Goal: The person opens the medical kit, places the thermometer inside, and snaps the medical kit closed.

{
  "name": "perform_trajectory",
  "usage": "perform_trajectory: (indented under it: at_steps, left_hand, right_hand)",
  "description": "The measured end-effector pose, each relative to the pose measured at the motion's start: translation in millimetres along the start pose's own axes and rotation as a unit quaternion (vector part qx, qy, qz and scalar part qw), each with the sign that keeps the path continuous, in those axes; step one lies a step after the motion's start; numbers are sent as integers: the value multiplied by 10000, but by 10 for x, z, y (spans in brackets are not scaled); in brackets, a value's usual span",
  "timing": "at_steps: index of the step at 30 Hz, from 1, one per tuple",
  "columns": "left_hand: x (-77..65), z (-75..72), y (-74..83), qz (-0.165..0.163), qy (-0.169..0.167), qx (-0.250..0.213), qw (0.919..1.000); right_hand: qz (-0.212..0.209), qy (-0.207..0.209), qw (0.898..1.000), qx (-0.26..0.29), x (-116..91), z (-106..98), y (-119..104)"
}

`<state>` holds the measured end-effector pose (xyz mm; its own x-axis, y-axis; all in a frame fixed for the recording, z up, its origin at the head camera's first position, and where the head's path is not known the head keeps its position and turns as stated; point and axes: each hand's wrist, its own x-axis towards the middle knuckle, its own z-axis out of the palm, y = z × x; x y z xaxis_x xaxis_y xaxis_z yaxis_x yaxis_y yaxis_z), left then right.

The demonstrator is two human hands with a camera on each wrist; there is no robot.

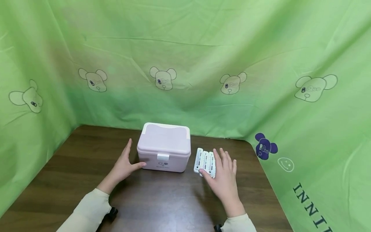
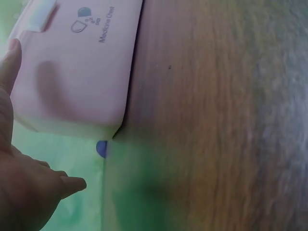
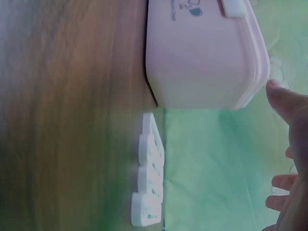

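Spreading its thumb well away from its fingers, the left hand (image 1: 123, 166) hovers beside the pink medicine chest (image 1: 163, 141). The chest stands closed just to the right of those fingers, its white latch (image 1: 163, 157) to the right of the thumb tip; whether that thumb touches the chest, I cannot tell. The right hand (image 1: 223, 180) has its fingers extended and slightly apart, the thumb set wide of them. White thermometers (image 1: 204, 160) lie side by side below and left of these fingers, between them and the chest; the right wrist view shows four, apart from the fingertips. Under both hands is the wood-grain table (image 1: 162, 199), and beyond the fingertips hangs a green curtain (image 1: 185, 108) printed with bear heads (image 1: 163, 79).
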<state>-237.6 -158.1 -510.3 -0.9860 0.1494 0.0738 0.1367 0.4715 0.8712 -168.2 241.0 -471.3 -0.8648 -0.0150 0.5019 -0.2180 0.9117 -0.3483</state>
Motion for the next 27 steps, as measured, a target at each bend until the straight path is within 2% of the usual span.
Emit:
perform_trajectory:
  at_steps: [6,14,22,27]
  left_hand:
    - [37,89,-33,26,112,-144,9998]
    - [134,168,-12,285,311,-1014,9939]
    - [174,214,66,416,442,-1033,9928]
    - [137,251,72,183,505,-969,9938]
  right_hand:
    - [77,133,9995,278,-71,76,-155]
    - [-40,559,9965,614,-94,164,-407]
    - [283,882,9927,767,-127,287,-618]
    - [397,928,9894,1046,-155,383,-766]
